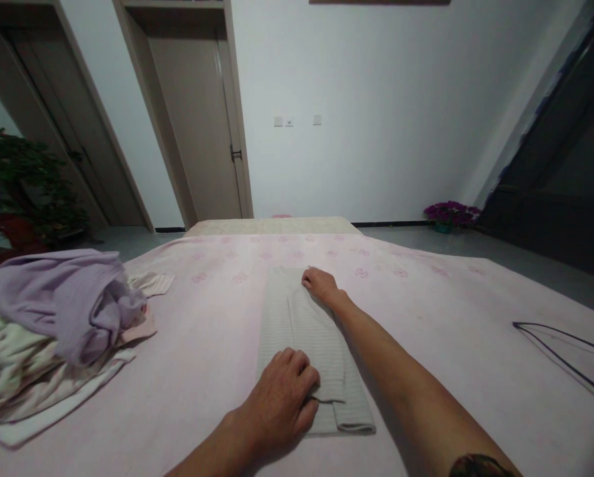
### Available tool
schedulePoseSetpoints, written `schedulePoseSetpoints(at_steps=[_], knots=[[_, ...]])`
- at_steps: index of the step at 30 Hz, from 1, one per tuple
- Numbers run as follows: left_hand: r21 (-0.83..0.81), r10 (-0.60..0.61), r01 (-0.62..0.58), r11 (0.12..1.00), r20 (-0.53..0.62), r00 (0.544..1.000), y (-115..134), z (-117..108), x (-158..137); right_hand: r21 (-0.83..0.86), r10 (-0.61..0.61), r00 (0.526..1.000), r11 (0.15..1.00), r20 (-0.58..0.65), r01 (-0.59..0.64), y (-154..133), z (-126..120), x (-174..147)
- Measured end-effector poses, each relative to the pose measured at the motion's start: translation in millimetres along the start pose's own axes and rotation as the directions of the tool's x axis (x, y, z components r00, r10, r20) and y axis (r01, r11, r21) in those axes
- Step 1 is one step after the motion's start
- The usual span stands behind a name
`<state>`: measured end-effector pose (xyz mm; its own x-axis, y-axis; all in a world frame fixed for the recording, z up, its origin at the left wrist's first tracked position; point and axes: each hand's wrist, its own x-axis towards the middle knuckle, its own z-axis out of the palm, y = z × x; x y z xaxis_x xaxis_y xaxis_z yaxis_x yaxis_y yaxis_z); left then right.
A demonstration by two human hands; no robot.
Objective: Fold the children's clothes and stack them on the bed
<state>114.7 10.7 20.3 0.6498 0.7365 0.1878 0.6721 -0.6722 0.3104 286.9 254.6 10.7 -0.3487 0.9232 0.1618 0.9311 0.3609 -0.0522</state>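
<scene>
A pale grey-green striped garment [317, 338] lies folded into a long, narrow rectangle in front of me. A loose layer is turned over on top of it, leaving a strip of the lower layer showing on the left and at the near right corner. My left hand [284, 394] is closed on the near end of this layer, thumb and fingers pinching its edge. At the far end, my right hand [321, 283] is closed on the fabric near the top edge, its fingertips partly hidden. What kind of garment it is cannot be made out.
A pink flowered sheet [197, 371] spreads under everything. On the left sits a heap of crumpled clothes [73, 298], lilac on top. A thin dark wire loop [550, 348], perhaps a hanger, lies at the right. Beyond stand a door [192, 119] and purple flowers [451, 213].
</scene>
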Motion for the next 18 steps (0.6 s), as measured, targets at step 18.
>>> schedulePoseSetpoints(at_steps=[18], knots=[[-0.174,0.026,-0.055,0.983,-0.167,0.986,-17.6,10.2,-5.9,0.387,-0.077,0.961,0.904,-0.266,0.180,-17.2,-3.5,-122.3]])
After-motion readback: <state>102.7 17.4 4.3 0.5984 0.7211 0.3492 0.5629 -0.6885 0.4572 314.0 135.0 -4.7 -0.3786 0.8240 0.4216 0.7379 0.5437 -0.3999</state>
